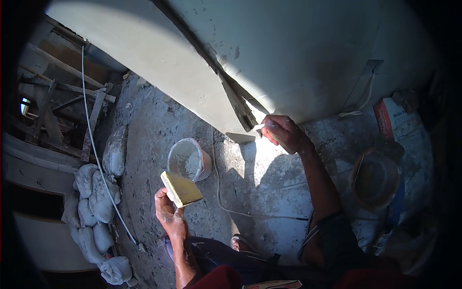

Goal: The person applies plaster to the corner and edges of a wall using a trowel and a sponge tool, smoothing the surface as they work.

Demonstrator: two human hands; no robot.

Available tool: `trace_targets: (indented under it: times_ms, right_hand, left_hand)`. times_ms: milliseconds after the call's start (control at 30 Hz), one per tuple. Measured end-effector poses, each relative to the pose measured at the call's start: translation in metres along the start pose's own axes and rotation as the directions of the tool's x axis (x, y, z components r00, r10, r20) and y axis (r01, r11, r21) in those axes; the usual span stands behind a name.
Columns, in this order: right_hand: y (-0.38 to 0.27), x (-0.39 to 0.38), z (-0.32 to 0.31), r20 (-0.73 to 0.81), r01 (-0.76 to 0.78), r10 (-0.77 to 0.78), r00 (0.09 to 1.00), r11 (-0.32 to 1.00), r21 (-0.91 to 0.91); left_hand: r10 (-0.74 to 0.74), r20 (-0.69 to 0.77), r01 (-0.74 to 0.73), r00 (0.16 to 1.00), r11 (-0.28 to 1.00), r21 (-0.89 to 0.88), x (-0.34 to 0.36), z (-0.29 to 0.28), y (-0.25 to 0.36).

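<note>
My left hand point(172, 215) grips a small yellow float board point(184, 188) with a pale edge, held up at a tilt. White smears mark the fingers and wrist. At the foot of the wall, my right hand point(284, 134) is closed round a small hand tool point(259, 126), of which a pale end shows; the rest of its shape is hard to make out. This tool is by the lower end of a dark groove point(211, 60) between two pale wall faces. Just beyond the board stands a white bucket point(205, 163) with whitish material inside.
Several filled sacks point(100, 192) lie at the left, near wooden planks point(53, 111) and a long white tube point(98, 159). A thin cable point(219, 195) crosses the floor. At the right are a round basin point(375, 178) and a red and white bag point(399, 120).
</note>
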State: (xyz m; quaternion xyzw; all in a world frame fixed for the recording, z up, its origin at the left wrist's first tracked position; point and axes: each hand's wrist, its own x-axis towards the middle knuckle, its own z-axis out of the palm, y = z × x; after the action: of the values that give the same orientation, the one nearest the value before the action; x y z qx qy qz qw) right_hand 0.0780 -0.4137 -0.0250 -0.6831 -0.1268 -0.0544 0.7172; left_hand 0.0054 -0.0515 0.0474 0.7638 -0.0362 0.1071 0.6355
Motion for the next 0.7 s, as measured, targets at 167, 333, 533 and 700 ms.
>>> trace_targets:
  times_ms: [167, 333, 533, 700]
  right_hand:
    - [0.039, -0.044, -0.009, -0.043, -0.191, 0.194, 0.980, 0.980, 0.057]
    - [0.008, -0.036, -0.005, -0.084, -0.141, 0.167, 0.982, 0.957, 0.252]
    - [-0.017, 0.002, -0.030, -0.080, -0.030, 0.045, 0.996, 0.983, 0.180]
    - [-0.001, 0.021, -0.020, 0.055, -0.004, -0.003, 0.998, 0.994, 0.114]
  left_hand:
    - [0.002, -0.004, -0.002, 1.000, 1.000, 0.031, 0.003, 0.007, 0.003]
    - [-0.041, -0.012, 0.041, 0.999, 0.999, 0.028, 0.000, 0.006, 0.008]
    - [-0.013, -0.006, 0.013, 1.000, 0.999, 0.034, 0.001, 0.011, 0.011]
    - [-0.044, -0.019, 0.044, 0.999, 0.999, 0.031, -0.001, 0.012, 0.015]
